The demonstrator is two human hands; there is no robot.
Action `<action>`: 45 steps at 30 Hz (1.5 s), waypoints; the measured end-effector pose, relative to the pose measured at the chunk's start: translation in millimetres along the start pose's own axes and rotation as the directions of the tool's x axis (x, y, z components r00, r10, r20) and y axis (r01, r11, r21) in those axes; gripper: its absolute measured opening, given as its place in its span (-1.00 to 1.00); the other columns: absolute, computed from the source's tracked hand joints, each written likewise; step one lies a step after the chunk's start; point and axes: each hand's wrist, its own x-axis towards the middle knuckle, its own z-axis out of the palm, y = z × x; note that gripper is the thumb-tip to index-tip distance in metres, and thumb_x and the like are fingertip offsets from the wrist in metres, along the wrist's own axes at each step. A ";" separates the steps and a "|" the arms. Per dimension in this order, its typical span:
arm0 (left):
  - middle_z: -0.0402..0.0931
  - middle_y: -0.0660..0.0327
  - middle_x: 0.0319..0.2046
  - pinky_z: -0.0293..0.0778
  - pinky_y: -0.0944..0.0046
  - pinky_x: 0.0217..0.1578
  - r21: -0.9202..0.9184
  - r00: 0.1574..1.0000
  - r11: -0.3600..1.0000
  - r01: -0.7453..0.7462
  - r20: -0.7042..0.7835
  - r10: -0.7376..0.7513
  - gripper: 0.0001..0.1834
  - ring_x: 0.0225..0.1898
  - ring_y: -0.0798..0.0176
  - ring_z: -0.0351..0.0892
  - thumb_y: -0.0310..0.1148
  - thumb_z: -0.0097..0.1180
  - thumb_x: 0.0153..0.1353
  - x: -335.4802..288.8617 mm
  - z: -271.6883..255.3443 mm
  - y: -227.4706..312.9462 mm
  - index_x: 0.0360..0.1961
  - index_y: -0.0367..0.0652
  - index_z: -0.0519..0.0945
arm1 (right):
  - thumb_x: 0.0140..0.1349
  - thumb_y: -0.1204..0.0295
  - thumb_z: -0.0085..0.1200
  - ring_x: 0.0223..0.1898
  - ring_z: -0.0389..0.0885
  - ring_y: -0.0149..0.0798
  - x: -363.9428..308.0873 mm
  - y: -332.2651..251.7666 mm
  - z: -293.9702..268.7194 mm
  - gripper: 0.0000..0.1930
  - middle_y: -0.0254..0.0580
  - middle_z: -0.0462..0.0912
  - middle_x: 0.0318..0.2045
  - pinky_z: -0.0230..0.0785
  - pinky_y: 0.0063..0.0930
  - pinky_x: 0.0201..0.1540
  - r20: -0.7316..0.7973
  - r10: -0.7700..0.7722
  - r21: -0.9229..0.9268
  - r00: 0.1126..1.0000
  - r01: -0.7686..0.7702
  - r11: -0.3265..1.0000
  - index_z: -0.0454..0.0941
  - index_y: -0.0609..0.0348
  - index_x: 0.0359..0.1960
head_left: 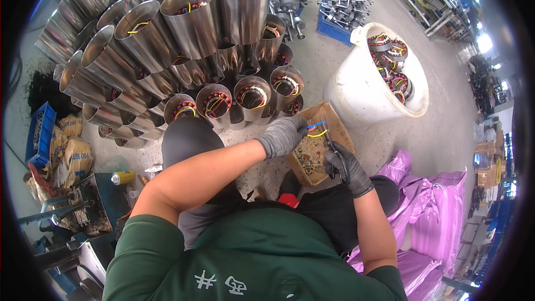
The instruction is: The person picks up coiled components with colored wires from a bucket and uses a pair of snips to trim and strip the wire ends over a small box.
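My left hand (283, 137), in a grey knitted glove, is closed on a blue and a yellow wire (317, 134) whose ends stick out to the right. Their other ends are hidden behind the glove. My right hand (346, 170), gloved in darker grey, is closed around a dark two-handled tool (330, 144); its slim tip points up close to the wires. Whether the tip touches them I cannot tell. Below both hands sits a shallow brown box (341, 124) between my legs, its bottom strewn with small wire scraps.
Shiny metal cylinders (189, 22) with wound stators inside are stacked ahead and to the left. A white bucket (356, 89) full of stators stands right, beyond it a blue crate (333, 29) of metal shafts. Pink sacks (437, 212) lie right; a spray can (122, 178) is at left.
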 end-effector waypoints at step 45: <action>0.62 -0.08 -0.37 0.49 0.06 -0.18 -0.042 0.965 0.999 0.035 0.261 -0.023 -0.74 -0.28 -0.10 0.62 -0.26 0.17 0.19 12.5 16.9 -5.0 -0.20 -0.23 0.66 | 0.22 0.43 0.08 -0.82 0.35 -0.35 11.1 22.2 -10.7 -0.67 -0.27 0.46 -0.69 0.21 -0.46 -0.75 0.030 0.169 -0.056 0.985 -0.167 0.984 0.45 0.32 -0.01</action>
